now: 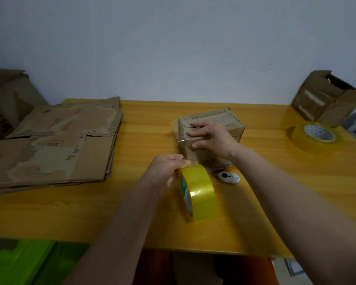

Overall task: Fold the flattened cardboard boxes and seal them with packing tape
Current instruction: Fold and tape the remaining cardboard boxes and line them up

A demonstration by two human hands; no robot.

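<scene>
Fingers of right hand [209,138] lie flat, pressing clear tape onto small box [212,128] mid-table [144,212]. Left hand [164,173] curls round tape roll [198,193], held on edge just nearer the camera. Box looks light, thin-walled, likely to slide; brace its top. Strip sticky, flimsy; keep taut

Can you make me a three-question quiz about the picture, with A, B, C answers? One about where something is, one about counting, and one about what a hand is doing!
1. Where is the stack of flat boxes?
A. table's left side
B. on the floor
C. inside a box

2. How many tape rolls?
A. one
B. two
C. four

3. What is the right hand doing?
A. waving
B. holding scissors
C. pressing on the small box

Answers: 1 A, it lies left on the table. 2 B, the left hand holds one roll, another roll lies far right. 3 C, its fingers lie on the box.
</scene>
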